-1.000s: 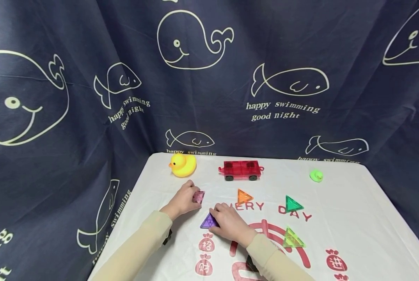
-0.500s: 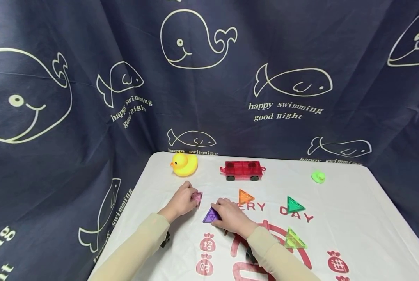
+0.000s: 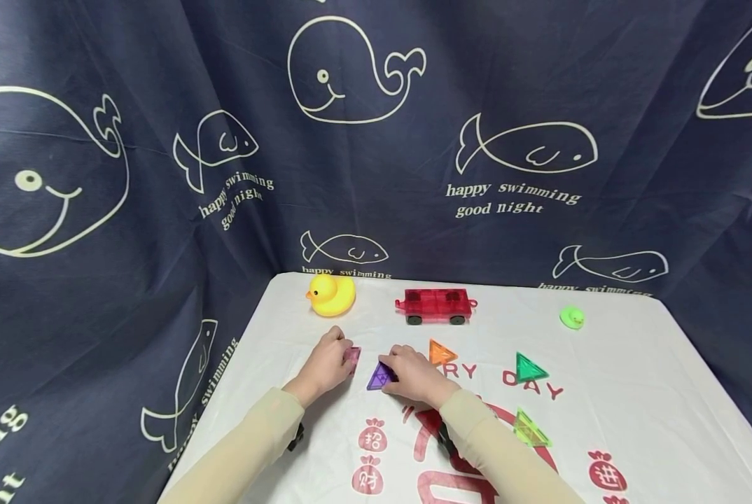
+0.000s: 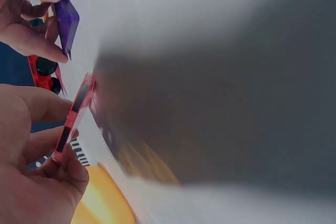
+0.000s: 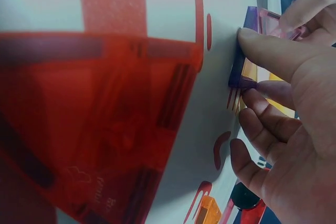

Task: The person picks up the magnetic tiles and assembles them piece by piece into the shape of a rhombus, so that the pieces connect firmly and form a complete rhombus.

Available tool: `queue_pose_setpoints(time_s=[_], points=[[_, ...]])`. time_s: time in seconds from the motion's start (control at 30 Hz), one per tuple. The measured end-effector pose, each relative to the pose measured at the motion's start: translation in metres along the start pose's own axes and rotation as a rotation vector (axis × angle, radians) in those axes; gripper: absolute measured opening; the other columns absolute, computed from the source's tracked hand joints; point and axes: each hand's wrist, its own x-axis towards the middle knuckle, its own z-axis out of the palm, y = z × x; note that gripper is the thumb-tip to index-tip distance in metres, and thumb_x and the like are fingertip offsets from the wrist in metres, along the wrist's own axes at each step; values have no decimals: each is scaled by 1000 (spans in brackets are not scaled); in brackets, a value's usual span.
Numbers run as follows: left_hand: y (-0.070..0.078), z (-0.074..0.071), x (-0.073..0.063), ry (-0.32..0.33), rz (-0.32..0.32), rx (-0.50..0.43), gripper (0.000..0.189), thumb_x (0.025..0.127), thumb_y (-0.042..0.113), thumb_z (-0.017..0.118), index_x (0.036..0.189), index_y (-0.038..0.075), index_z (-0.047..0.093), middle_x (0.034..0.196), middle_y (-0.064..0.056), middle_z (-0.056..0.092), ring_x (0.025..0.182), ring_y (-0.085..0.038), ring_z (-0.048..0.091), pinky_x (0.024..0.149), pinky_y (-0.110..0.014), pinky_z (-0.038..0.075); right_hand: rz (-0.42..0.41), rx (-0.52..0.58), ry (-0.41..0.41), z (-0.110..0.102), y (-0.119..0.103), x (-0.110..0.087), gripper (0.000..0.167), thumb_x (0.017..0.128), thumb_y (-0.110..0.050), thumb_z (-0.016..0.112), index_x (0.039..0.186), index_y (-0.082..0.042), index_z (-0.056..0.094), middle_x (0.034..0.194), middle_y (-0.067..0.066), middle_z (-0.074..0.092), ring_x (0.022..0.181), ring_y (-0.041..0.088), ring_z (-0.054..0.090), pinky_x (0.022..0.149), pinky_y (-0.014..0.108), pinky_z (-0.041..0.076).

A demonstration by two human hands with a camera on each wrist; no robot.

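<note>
My left hand pinches a pink translucent magnetic tile, tipped up with one edge toward the left wrist camera. To its right, my right hand grips a purple triangular magnetic tile between thumb and fingers. In the right wrist view, the purple tile is raised on edge, with the pink tile just behind it. The head view shows a gap between the two tiles. Part of each tile is covered by the fingers.
Orange, green and yellow-green triangular tiles lie to the right. Behind stand a yellow duck, a red wheeled car base and a small green duck. A red tile looms close in the right wrist view.
The right hand has carried the purple tile forward, away from me. The left hand has shifted slightly left with the pink tile, which now shows narrower. The head view has shifted a little.
</note>
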Motion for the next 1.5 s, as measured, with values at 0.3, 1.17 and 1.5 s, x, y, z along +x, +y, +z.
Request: queue_pose_setpoints(time_s=[0.3,1.17,1.5], points=[[5,10,-7,106,-61,-110,33,87,0,77,119,-6,69,101,-9,55,82,-16,58,78,-37,54,-9,20,-7,0,1,3,61,88,-31,86,139,-2,65,116,10,63,106,24,57,97,45,49],[13,19,-22,143,-112,-112,39,102,13,66,66,16,50,57,10,43,52,-8,39,50,-27,34,30,18,8,-1,3,6,59,87,-30,86,135,-1,68,121,12,65,113,28,61,101,47,49],[16,27,-15,151,-92,-22,35,95,10,69,66,18,50,56,10,43,50,-8,40,48,-27,34,39,49,33,1,5,12,56,86,-28,87,132,-4,69,106,5,66,92,19,60,91,42,52]])
